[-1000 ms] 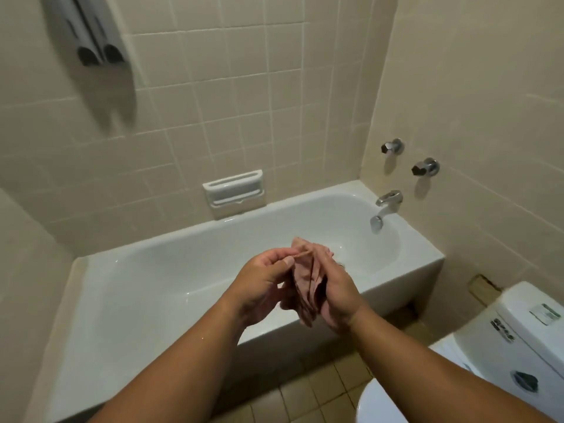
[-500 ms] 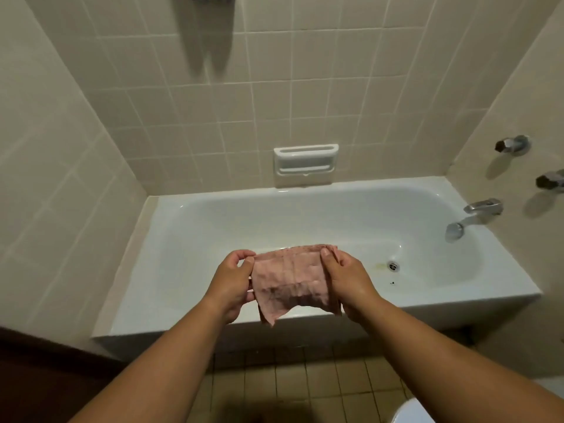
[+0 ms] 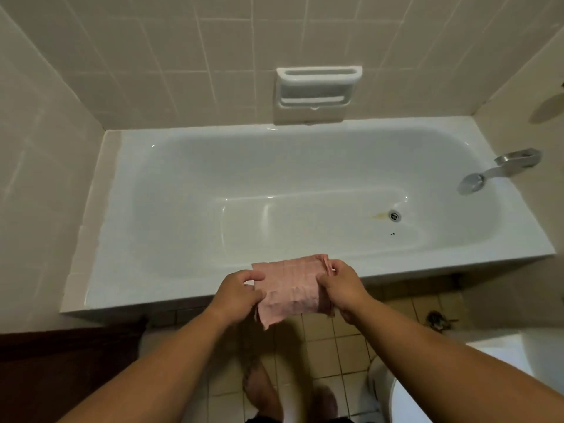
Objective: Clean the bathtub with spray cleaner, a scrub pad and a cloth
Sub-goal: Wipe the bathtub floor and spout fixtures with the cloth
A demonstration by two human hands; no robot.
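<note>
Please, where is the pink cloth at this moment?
In the head view the pink cloth is low in the centre, held between the left hand and the right hand, at the near rim of the bathtub.

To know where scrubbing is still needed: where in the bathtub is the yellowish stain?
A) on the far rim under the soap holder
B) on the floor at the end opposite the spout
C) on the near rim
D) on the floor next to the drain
D: the yellowish stain lies on the floor of the bathtub, just left of the drain.
</note>
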